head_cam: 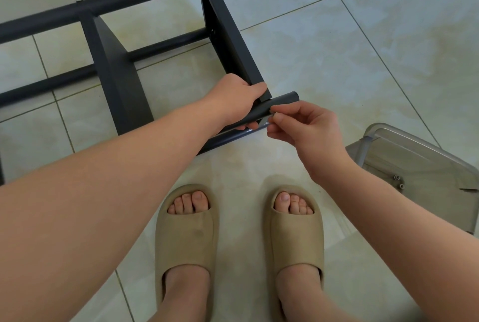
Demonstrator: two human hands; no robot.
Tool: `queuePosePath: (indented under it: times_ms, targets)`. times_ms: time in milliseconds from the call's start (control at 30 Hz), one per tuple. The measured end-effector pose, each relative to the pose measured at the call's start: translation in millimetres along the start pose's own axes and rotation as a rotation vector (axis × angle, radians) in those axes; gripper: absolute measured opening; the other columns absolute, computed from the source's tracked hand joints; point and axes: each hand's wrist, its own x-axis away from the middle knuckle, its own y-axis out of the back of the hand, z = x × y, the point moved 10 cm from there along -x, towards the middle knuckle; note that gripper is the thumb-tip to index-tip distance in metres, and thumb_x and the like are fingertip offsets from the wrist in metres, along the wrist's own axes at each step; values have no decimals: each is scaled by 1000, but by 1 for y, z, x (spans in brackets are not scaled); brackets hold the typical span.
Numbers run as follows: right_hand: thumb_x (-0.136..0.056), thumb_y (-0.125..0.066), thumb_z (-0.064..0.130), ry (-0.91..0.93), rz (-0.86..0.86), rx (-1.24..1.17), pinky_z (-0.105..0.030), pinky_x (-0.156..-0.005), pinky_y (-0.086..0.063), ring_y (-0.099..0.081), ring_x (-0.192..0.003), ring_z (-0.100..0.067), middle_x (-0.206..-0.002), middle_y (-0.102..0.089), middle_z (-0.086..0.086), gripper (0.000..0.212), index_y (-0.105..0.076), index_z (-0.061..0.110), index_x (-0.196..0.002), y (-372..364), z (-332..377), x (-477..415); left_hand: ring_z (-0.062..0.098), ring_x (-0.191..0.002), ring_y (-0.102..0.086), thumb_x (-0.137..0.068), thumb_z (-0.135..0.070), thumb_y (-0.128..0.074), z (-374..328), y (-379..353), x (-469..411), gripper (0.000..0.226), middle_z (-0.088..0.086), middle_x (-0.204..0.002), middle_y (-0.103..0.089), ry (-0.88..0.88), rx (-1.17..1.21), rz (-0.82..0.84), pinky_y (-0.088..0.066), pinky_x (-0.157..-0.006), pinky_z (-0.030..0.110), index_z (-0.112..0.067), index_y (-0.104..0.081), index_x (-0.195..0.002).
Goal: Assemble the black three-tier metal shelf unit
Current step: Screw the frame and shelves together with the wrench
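The black metal shelf unit [121,83] lies on its side on the tiled floor, with two shelf panels joined to long round poles. My left hand [237,100] grips the near pole [282,101] where the corner of the right shelf panel [228,31] meets it. My right hand [308,124] pinches a small silvery screw [275,115] against the side of that pole, just below its open end. The far pole [116,3] runs across the top of the view.
A grey metal stool or step [420,163] with a few small screws on it stands at the right. My two feet in beige slippers [186,238] are planted just below the shelf unit. Pale floor tiles lie all around.
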Motion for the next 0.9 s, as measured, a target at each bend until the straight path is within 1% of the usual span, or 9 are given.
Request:
queuePosePath:
  times_ms: [100,200,300,433,533,667,733,833,900]
  targets:
    - [-94,-63,-5,-84,-30,-108,-33,-78,-60,-67,-69,-20,-76,-68,-12,11,-71,1,-96,0,-8,2,21,-52,-68,-102,-36,-52,-1,-1,0,47,16,-69,-70,-4,-18,1,-55,-51,27,9,-65,-109]
    - [-94,-64,-4,-94,-67,-78,-32,-75,-61,-66,-67,-19,-75,-68,-12,9,-71,1,-96,0,-7,3,22,-52,-69,-102,-35,-51,-1,0,-1,46,15,-68,-70,-14,-34,-9,-56,-55,30,9,-65,-105]
    - [-93,-63,-4,-10,-100,134,-31,-69,-62,-65,-63,-18,-73,-69,-11,10,-71,1,-95,0,7,5,24,-56,-71,-102,-34,-50,-2,0,-1,40,16,-70,-70,-35,-52,-19,-60,-65,38,1,-64,-91]
    - [-94,-64,2,47,-102,361,-35,-71,-60,-69,-65,-20,-72,-72,-7,14,-72,13,-89,-1,18,6,23,-55,-71,-102,-34,-49,-5,0,-1,35,17,-73,-71,-55,-106,-38,-54,-56,31,-6,-58,-84]
    - [-93,-64,-2,-26,-108,219,-32,-68,-62,-67,-62,-15,-72,-70,-9,14,-71,9,-87,1,11,5,16,-45,-65,-103,-35,-49,-5,0,0,36,13,-66,-69,-51,-100,-25,-51,-50,25,-5,-58,-84]
    - [-94,-63,-4,-191,-105,-141,-31,-73,-61,-67,-67,-17,-74,-68,-10,9,-68,3,-90,-3,-8,7,17,-49,-66,-102,-36,-50,-4,0,0,39,12,-66,-70,-32,-60,-5,-54,-52,25,-2,-64,-91]
    - [-95,-63,-3,-224,-100,-214,-30,-73,-61,-67,-66,-16,-74,-67,-10,8,-67,2,-91,-6,-12,9,18,-52,-68,-102,-36,-50,-3,0,-1,38,11,-65,-70,-27,-45,2,-56,-53,26,-2,-64,-90]
    - [-94,-64,-3,-122,-112,16,-30,-70,-61,-66,-64,-15,-75,-68,-11,9,-68,3,-88,-1,0,6,19,-55,-70,-102,-37,-50,-2,-1,-1,38,10,-64,-70,-23,-46,5,-57,-53,27,-4,-62,-87]
    - [-92,-64,-3,-45,-100,220,-37,-67,-62,-66,-61,-17,-68,-69,-6,11,-69,4,-87,0,12,4,20,-57,-71,-102,-37,-50,-1,-1,-2,37,10,-65,-70,-25,-56,5,-56,-51,26,-5,-60,-86]
